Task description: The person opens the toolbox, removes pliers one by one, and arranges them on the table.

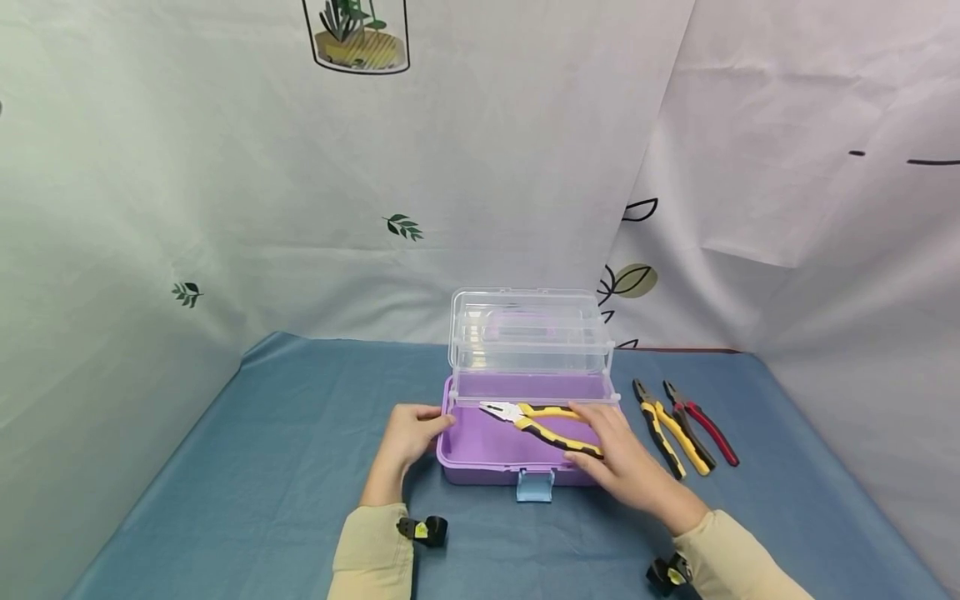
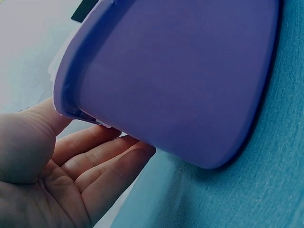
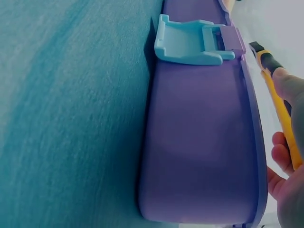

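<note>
A purple plastic toolbox [image 1: 477, 475] stands with its clear lid [image 1: 532, 337] raised at the back. My left hand [image 1: 407, 435] holds the box's left rim, the thumb over the edge; in the left wrist view its fingers [image 2: 107, 164] reach the far side of the end wall. My right hand [image 1: 621, 458] grips the yellow-and-black handles of combination pliers [image 1: 553, 437] above the box, their metal jaws pointing left. In the right wrist view, the pliers [image 3: 275, 97] show above the rim. A light blue latch [image 1: 535, 486] hangs down in front.
To the right of the box lie another yellow-and-black pair of pliers [image 1: 663, 421] and pliers with red and dark handles [image 1: 708, 429]. Blue cloth [image 1: 315, 433] covers the table. A pale printed curtain [image 1: 315, 183] hangs behind and at the sides.
</note>
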Available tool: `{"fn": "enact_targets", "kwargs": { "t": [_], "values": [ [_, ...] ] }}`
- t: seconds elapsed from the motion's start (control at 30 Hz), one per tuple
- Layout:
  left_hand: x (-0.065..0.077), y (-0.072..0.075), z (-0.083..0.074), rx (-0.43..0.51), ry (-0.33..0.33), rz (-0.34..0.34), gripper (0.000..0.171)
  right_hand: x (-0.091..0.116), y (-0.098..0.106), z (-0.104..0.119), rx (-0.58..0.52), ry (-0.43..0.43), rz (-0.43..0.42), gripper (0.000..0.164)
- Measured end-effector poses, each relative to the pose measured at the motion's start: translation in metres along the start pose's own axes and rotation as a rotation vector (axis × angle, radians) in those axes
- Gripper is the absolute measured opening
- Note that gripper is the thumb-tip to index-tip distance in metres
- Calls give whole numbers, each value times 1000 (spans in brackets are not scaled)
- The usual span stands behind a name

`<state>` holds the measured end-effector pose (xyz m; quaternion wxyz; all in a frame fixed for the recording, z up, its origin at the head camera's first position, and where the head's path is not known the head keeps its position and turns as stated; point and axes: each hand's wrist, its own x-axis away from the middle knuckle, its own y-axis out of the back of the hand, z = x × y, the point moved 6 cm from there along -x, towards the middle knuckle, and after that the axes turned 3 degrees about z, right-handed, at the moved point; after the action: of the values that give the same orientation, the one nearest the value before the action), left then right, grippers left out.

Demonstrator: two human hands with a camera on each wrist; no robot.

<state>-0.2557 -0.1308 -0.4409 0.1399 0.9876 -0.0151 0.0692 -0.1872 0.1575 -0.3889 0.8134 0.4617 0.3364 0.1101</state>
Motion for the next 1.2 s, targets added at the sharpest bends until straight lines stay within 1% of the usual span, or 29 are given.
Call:
{"fn": "enact_targets", "kwargs": {
  "t": [0.23, 0.47, 1.0, 1.2],
  "values": [
    [0, 0, 1, -10, 9, 8, 33, 4, 4, -5, 11, -14, -42, 67],
    [0, 0, 2, -11, 10, 8, 34, 8, 9, -9, 23, -63, -60, 67],
    [2, 1, 0, -30, 14, 1, 35, 21, 20, -21, 34, -112, -109, 70],
    [2, 1, 1, -23, 17, 5, 34, 26, 24, -26, 68, -139, -123, 70]
  ]
}}
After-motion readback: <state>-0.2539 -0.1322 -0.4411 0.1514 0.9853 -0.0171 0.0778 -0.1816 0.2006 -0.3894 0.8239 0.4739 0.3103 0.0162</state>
